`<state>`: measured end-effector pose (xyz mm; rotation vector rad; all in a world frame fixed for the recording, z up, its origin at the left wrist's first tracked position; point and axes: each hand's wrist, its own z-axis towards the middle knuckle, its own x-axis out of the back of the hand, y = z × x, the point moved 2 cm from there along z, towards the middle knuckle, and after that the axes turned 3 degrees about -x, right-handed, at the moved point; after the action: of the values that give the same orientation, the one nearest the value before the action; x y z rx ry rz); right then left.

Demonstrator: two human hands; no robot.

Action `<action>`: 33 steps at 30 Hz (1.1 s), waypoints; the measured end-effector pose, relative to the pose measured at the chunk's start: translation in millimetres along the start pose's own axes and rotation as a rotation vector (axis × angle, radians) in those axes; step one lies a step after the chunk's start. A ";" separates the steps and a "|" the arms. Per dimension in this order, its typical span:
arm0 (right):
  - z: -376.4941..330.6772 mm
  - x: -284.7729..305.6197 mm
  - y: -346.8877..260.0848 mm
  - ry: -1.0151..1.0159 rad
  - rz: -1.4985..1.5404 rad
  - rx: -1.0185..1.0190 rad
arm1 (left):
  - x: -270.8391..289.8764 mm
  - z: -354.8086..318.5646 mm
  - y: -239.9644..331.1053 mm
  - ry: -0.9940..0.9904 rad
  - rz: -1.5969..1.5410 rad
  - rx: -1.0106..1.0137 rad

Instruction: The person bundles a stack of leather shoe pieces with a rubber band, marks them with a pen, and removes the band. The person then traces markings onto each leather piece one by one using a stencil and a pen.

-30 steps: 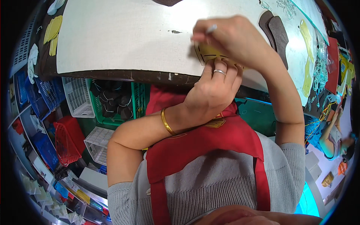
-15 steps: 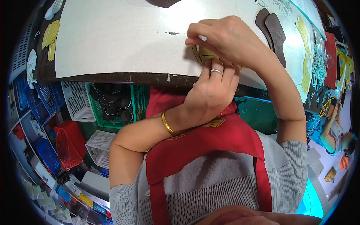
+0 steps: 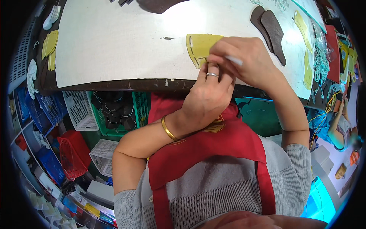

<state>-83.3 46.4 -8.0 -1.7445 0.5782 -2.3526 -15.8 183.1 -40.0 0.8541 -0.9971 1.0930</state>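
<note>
A yellow pattern template with dark slots near its edge lies on the white work board, close to the front edge. My left hand, wearing a ring, holds it down with bunched fingertips at its near edge. A white pen is pinched in my right hand, just above the left fingers. The pen's tip and the template's right part are hidden under my hands.
Dark brown cut pieces lie at the right, another dark piece at the far edge. Yellow templates and white gloves sit at the left. Below the table stand plastic crates. A person is at the far right.
My right hand has moved down and toward me, uncovering more of the yellow template. My left hand has shifted slightly left. The view has tilted a little.
</note>
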 end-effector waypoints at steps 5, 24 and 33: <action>-30.6 26.0 15.4 -0.018 -0.169 -0.144 | 0.2 2.7 -3.6 0.028 0.002 -0.031; -81.6 27.7 32.5 0.143 -0.069 -0.294 | 2.8 18.1 0.5 -0.073 0.191 -0.009; -48.3 26.9 32.8 -0.024 0.097 -0.668 | 4.2 27.1 -8.0 0.008 0.118 -0.053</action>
<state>-140.6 17.4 -9.0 -1.9024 1.5428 -2.2067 -13.2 157.4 -27.7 0.7549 -1.0760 1.1638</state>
